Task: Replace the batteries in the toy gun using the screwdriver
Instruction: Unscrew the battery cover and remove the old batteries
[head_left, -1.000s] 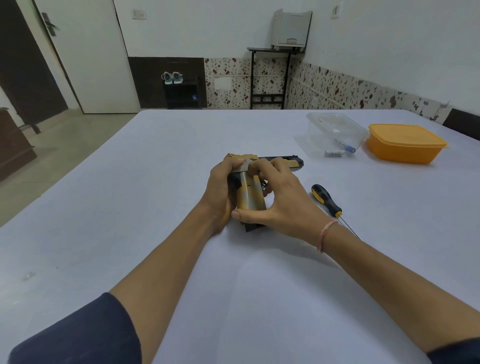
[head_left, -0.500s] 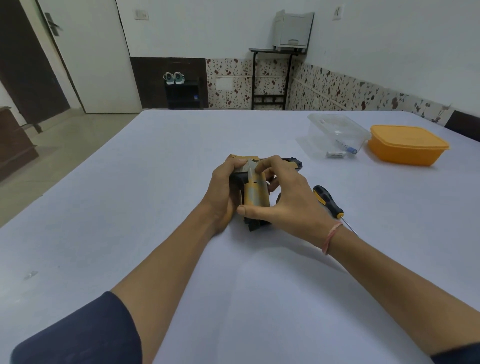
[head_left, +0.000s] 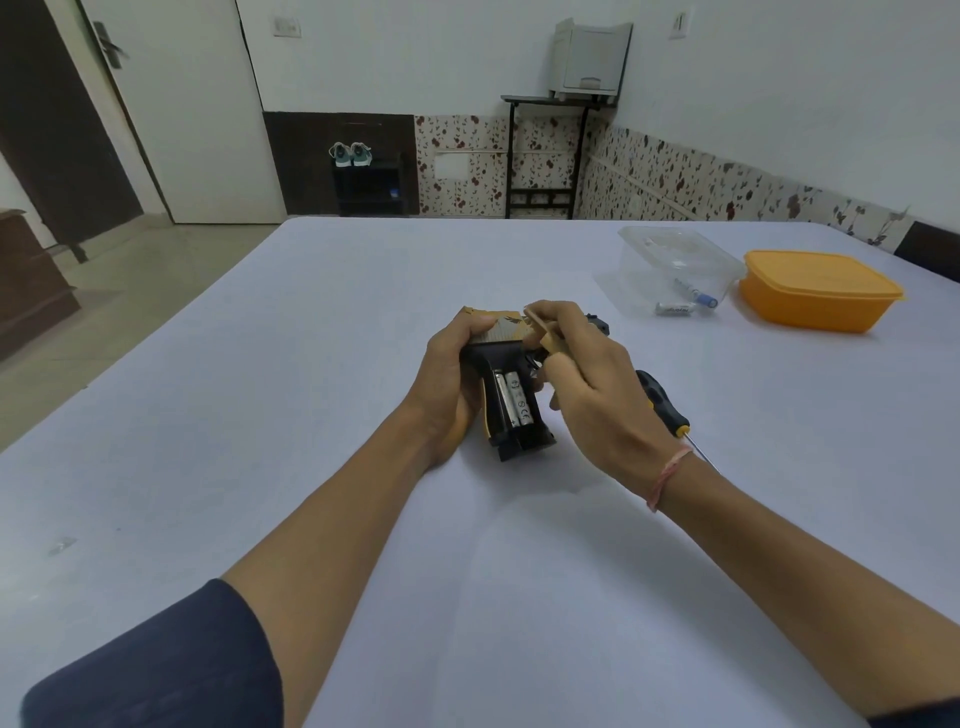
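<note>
On the pale grey table (head_left: 260, 415): cover off, two cells exposed.

At left, the left hand (head_left: 449, 379) curls round the tan-and-black plastic toy gun (head_left: 496, 338), holding it on the table with two silver cylindrical batteries (head_left: 513, 402) showing in the open grip. The right hand (head_left: 592, 395) pinches the small tan plastic battery cover (head_left: 551, 340) just above the gun. Best to park the cover nearby, then pry each cell out with the gun steadied. The black-and-yellow-handled screwdriver (head_left: 662, 402) lies behind the right hand. Farther right, a clear plastic tub (head_left: 675, 260) holds loose batteries beside an orange lidded box (head_left: 815, 296).
</note>
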